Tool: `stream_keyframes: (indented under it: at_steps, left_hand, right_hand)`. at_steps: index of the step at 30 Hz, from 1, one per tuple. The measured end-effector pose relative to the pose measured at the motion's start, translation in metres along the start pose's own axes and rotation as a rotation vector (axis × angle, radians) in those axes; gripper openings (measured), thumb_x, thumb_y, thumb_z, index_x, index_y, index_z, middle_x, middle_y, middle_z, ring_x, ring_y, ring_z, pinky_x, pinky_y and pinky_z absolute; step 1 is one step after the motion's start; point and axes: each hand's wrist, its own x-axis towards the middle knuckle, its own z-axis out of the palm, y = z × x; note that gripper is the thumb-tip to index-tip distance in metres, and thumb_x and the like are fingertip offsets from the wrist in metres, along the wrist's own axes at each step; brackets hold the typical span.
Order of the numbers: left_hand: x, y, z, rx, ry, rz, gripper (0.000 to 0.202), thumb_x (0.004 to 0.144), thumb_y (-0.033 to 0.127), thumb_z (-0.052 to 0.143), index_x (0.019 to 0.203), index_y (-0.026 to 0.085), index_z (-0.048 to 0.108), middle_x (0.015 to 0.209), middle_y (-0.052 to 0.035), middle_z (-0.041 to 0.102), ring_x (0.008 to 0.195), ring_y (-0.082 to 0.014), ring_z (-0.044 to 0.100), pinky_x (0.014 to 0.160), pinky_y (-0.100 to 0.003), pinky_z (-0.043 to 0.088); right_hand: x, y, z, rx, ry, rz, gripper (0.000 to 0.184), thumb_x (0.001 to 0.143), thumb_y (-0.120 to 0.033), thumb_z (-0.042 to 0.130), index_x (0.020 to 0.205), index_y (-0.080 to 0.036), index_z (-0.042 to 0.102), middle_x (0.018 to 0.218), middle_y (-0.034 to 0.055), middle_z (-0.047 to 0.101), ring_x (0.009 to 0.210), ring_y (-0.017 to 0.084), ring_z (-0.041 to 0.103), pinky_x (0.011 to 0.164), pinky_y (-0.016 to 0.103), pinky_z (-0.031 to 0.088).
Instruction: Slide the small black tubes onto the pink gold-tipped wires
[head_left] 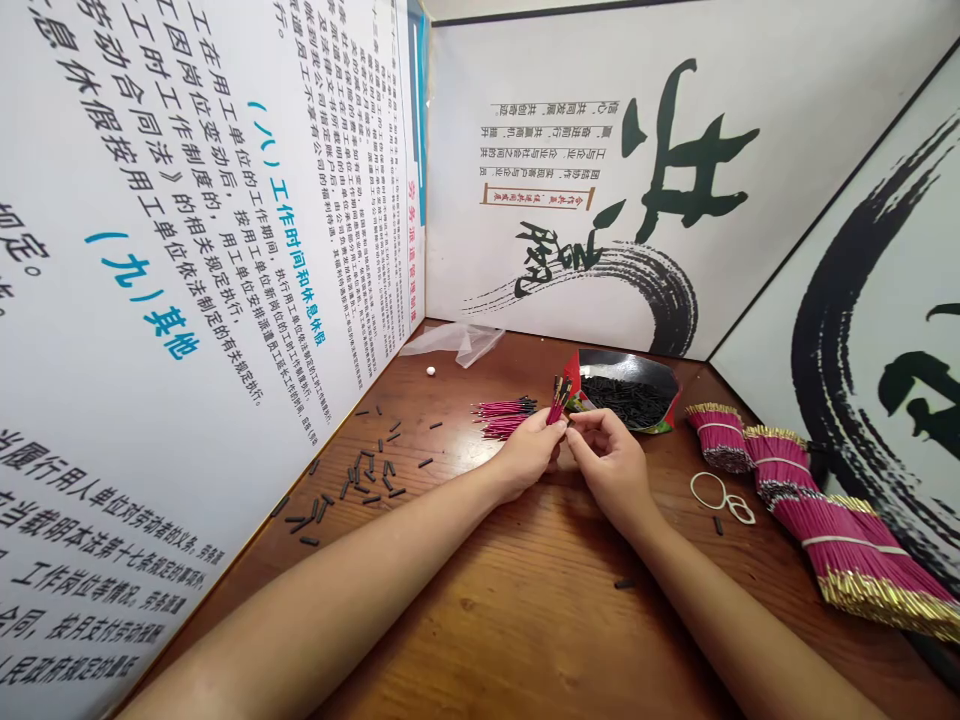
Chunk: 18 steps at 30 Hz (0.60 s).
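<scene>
My left hand (531,452) is closed around a small upright bunch of magenta wires (556,402), whose gold and black tips show above the thumb. Beside it, my right hand (613,468) has its thumb and index finger pinched close to the left thumb; anything between those fingertips is too small to make out. More magenta wires with black ends (501,418) lie in a pile just left of my left hand. Behind my right hand stands an open box (666,372) with a red side, holding many short black sleeves (626,402).
Loose black sleeves (367,470) are scattered on the wooden table (480,620) to the left. Banded magenta wire bundles (840,540) lie at the right, near pale rubber bands (709,490). A clear plastic bag (472,343) rests at the back. Printed panels (570,60) wall the table.
</scene>
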Motion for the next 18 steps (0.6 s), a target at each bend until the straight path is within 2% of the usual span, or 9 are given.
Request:
stream_keyframes:
  at_steps: [3,9,14,18]
  left_hand:
    - [0.0008,0.0000,-0.0003,-0.007,-0.003,0.001,0.012,0.088,0.028,0.051,0.092,0.018,0.047,0.061,0.0083,0.031,0.046,-0.0056,0.023,0.043,-0.019,0.018]
    - [0.0002,0.0036,0.0006,-0.023,-0.012,-0.057,0.010,0.086,0.026,0.050,0.084,0.019,0.043,0.062,0.0074,0.034,0.044,-0.0039,0.024,0.043,-0.019,0.014]
    - [-0.0008,0.0047,0.0012,-0.008,-0.040,-0.054,0.014,0.084,0.029,0.052,0.084,0.019,0.044,0.063,0.0064,0.037,0.045,-0.0041,0.025,0.044,-0.018,0.014]
    - [-0.0009,0.0040,-0.0002,0.003,-0.091,-0.054,0.018,0.083,0.032,0.052,0.080,0.019,0.041,0.062,0.0063,0.037,0.045,-0.0043,0.024,0.043,-0.018,0.013]
  right_hand:
    - [0.0003,0.0004,0.0001,0.037,0.015,0.022,0.026,0.082,-0.039,0.065,0.099,-0.021,0.060,0.080,0.0015,0.062,0.064,0.014,0.056,0.055,0.027,0.045]
    - [0.0023,-0.0044,-0.0008,0.035,0.023,0.040,0.021,0.078,-0.041,0.067,0.081,-0.020,0.062,0.071,0.0012,0.063,0.060,0.014,0.055,0.055,0.028,0.045]
    - [0.0026,-0.0061,-0.0002,0.108,0.025,0.046,0.020,0.077,-0.038,0.068,0.084,-0.020,0.062,0.072,0.0007,0.064,0.061,0.014,0.056,0.057,0.028,0.045]
    - [0.0016,-0.0062,-0.0009,0.107,0.029,0.035,0.019,0.079,-0.038,0.066,0.078,-0.021,0.060,0.068,-0.0007,0.060,0.059,0.013,0.054,0.058,0.028,0.045]
